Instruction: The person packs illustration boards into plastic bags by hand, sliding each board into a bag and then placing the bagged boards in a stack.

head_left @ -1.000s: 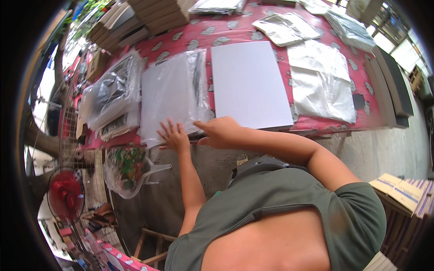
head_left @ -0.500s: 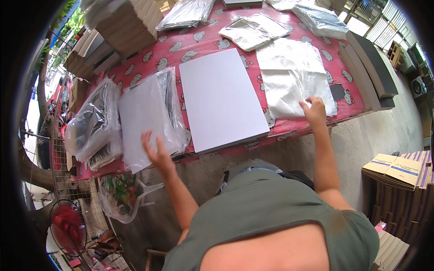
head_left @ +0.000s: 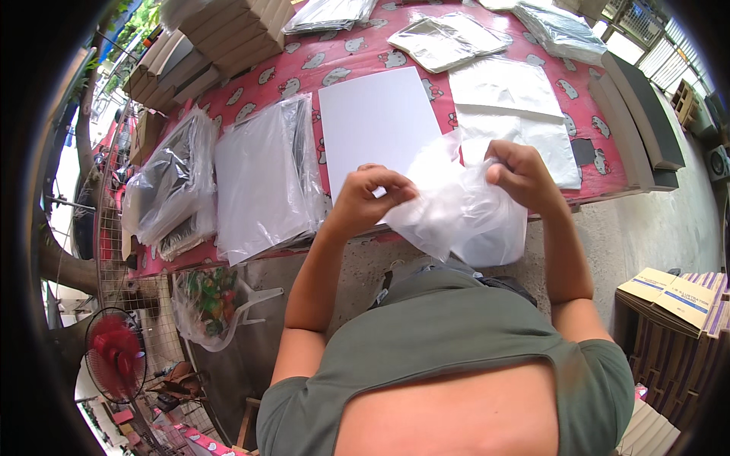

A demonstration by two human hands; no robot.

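A thin clear plastic bag (head_left: 471,209) hangs crumpled between my hands, over the table's front edge. My right hand (head_left: 523,176) is closed round its upper right part. My left hand (head_left: 372,199) pinches at the bag's left edge, thumb and finger together. Partly behind the bag and left hand lies a stack of white boards or sheets (head_left: 376,114). To its right is a pile of flat clear plastic bags (head_left: 517,125). Left of the white stack, plastic-wrapped white boards (head_left: 262,182) lie on the table, with more wrapped dark packs (head_left: 173,182) beyond them.
The table wears a pink patterned cover (head_left: 334,61). Piled boards (head_left: 236,34) stand at the far left, long dark-topped boards (head_left: 642,114) along the right edge. A red fan (head_left: 115,353) is at lower left; cartons (head_left: 673,304) are stacked at right.
My right hand has lifted a plastic bag off the pile and brought it left and nearer. My left hand has moved right from the wrapped boards to the bag. The view has shifted slightly.
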